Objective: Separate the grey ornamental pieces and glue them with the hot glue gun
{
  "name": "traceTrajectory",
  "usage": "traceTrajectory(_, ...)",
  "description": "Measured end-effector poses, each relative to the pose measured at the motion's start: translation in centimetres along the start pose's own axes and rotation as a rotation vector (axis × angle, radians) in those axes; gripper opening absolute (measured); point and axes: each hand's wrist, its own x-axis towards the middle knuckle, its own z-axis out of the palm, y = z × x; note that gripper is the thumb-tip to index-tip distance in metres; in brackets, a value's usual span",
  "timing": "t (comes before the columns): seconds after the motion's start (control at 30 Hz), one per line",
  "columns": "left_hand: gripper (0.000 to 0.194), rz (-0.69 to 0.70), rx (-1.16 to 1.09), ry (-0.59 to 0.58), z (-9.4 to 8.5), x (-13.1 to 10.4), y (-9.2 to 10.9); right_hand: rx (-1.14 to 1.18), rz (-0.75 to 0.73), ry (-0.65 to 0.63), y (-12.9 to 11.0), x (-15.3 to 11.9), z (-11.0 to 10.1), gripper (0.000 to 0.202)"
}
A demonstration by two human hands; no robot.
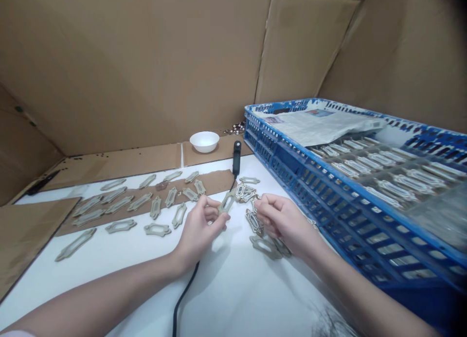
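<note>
My left hand (204,220) pinches a flat, grey-beige oblong plate with an open slot in its middle (227,202), held tilted above the white tabletop. Curled shut, my right hand (277,218) is at a small pile of ornate frame-shaped plates (251,219); its fingertips hide whatever they may hold. Below that hand, plain slotted plates (265,246) lie overlapping. To the left, several similar plain plates (156,229) are spread over the white surface and a brown cardboard strip (215,180).
A blue plastic crate (292,167) stands at the right, with rows of plates (390,186) and a newspaper sheet (321,125) inside. A white bowl (205,142) sits at the back. A small black device (237,159) stands upright near a black cable (182,293). Cardboard walls (146,64) enclose the table.
</note>
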Motion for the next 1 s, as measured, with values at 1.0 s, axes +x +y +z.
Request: traceTrajectory(1.0, 0.023, -0.039, -0.146, -0.069, 0.1, -0.5, 0.6, -0.069, -0.019, -0.014, 0.2, 0.0, 0.3, 0.029)
